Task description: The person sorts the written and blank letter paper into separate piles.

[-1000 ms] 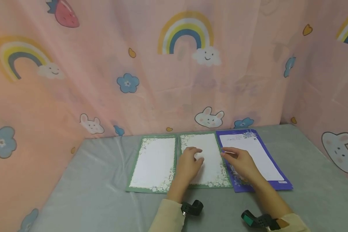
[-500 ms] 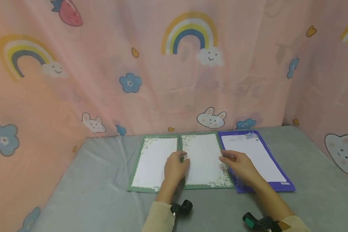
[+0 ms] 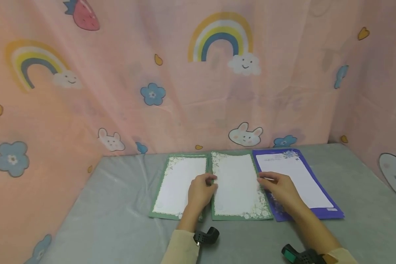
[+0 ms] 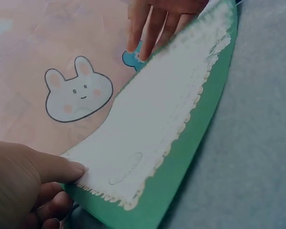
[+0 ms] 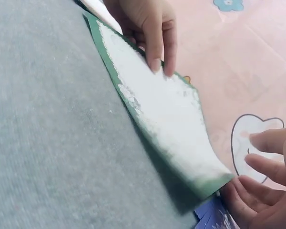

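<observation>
In the head view a green-bordered paper sheet (image 3: 235, 187) with white flowers round its white middle lies between my hands. My left hand (image 3: 199, 190) pinches its left edge; the left wrist view shows my thumb (image 4: 69, 168) on top and fingers curled underneath. My right hand (image 3: 282, 189) holds the opposite edge between thumb and forefinger, its other fingers (image 5: 264, 164) spread loosely. Between the hands the sheet (image 5: 167, 109) bows and its edge is off the cloth in the right wrist view. The exact right-hand contact is partly hidden.
A second green-bordered sheet (image 3: 179, 187) lies on the left, with another edge showing behind it. Purple-bordered sheets (image 3: 310, 187) lie on the right. All are on a grey cloth-covered table (image 3: 118, 227), before a pink printed curtain (image 3: 125, 47).
My left hand has moved left from over the middle sheet to its left edge and now pinches it. The middle sheet has shifted slightly away from the left one.
</observation>
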Demonstrator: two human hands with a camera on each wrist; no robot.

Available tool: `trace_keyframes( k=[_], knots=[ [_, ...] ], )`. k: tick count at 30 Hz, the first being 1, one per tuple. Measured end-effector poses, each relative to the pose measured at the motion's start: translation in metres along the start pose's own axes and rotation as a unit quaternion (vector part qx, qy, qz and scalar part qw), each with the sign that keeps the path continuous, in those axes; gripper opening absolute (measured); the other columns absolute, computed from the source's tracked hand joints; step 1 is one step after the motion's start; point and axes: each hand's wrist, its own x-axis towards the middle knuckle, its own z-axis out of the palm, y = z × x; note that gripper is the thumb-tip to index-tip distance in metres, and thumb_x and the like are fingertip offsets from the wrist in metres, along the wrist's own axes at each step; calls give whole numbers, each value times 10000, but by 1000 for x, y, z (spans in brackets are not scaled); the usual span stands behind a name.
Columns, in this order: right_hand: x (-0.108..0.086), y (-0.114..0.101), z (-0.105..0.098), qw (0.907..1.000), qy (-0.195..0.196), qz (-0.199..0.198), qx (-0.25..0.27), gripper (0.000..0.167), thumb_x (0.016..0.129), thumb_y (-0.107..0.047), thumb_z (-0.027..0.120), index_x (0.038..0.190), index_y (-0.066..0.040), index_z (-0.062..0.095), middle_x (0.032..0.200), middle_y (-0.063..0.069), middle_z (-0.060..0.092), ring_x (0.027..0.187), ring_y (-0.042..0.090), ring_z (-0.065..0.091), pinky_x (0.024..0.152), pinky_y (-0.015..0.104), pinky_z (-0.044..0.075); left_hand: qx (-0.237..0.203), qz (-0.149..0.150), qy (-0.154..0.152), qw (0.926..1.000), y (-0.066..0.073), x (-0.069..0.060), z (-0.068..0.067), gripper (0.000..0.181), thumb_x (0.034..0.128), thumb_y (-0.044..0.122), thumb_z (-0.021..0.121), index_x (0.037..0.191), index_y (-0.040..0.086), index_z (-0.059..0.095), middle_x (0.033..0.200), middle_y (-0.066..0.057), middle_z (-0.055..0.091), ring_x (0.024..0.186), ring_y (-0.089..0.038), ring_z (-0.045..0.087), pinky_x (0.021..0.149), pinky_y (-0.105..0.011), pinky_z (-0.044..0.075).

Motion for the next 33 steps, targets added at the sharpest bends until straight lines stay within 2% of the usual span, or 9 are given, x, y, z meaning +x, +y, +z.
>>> trace_keyframes(
  k=[3, 6, 9, 15, 18, 22, 24, 30, 33],
  knots=[
    [-1, 0, 1, 10000, 94, 4, 30, 497, 1000, -342, 631, 1381, -25, 604, 1437, 255, 569, 1017, 194, 693, 713, 247, 521, -19, 85, -11, 10000, 0, 0, 0, 175, 865, 135, 758, 1036, 166, 783, 912, -4, 729, 733, -65, 572, 645, -241, 470],
    [-2, 1, 0, 9998, 141, 20, 99, 452, 987, -281, 653, 1365, -34, 622, 1427, 246, 580, 768, 59, 586, 591, 244, 458, -60, 95, -16, 9999, 1, 0, 0, 169, 865, 132, 761, 1028, 167, 786, 895, 3, 725, 736, -68, 577, 645, -239, 474],
    [-2, 1, 0, 9999, 114, -50, 67, 434, 986, -242, 650, 1361, -25, 622, 1428, 258, 573, 678, 72, 508, 549, 260, 422, -80, 102, -29, 9999, 1, 1, 0, 167, 869, 132, 759, 1029, 170, 787, 891, 9, 724, 745, -67, 585, 653, -234, 479],
    [-2, 1, -1, 9994, 65, -271, -207, 401, 991, -172, 632, 1359, -15, 622, 1402, 275, 585, 833, 177, 603, 552, 263, 433, -111, 226, -58, 9997, 2, 1, -5, 181, 879, 123, 751, 1053, 155, 785, 913, -3, 739, 776, -69, 612, 672, -224, 505],
    [-2, -2, -2, 9991, 99, -344, -232, 394, 990, -166, 632, 1358, -27, 628, 1384, 255, 610, 901, 214, 656, 607, 227, 478, -198, 279, -102, 9994, 5, 0, -13, 189, 887, 118, 747, 1071, 141, 783, 941, -18, 747, 828, -95, 645, 709, -240, 538],
    [-3, -8, 0, 9989, 129, -408, -173, 400, 992, -187, 639, 1363, -38, 628, 1388, 238, 615, 1009, 223, 680, 684, 228, 499, -370, 322, -146, 9987, 12, -3, -30, 202, 897, 106, 741, 1095, 120, 779, 974, -44, 750, 899, -157, 675, 779, -306, 572],
    [-3, -12, 0, 9991, 105, -415, -76, 406, 992, -194, 642, 1370, -47, 624, 1398, 232, 611, 966, 210, 654, 647, 260, 482, -417, 351, -145, 9984, 16, -3, -39, 203, 905, 106, 735, 1103, 120, 778, 995, -58, 751, 927, -187, 686, 813, -345, 580],
    [-8, -26, -3, 9984, 53, -547, 131, 404, 1001, -220, 638, 1373, -63, 625, 1406, 213, 610, 1123, 322, 683, 787, 236, 571, -445, 393, -185, 9981, 21, -5, -62, 209, 935, 132, 710, 1133, 152, 772, 1052, -70, 745, 988, -227, 689, 870, -393, 578],
    [-9, -37, 0, 9971, 6, -713, 254, 406, 991, -204, 653, 1366, -49, 627, 1353, 217, 644, 1066, 293, 712, 829, 293, 604, -484, 352, -129, 9981, 22, -7, -76, 220, 942, 135, 702, 1152, 154, 764, 1079, -67, 744, 1010, -237, 688, 875, -401, 579]
  ],
)
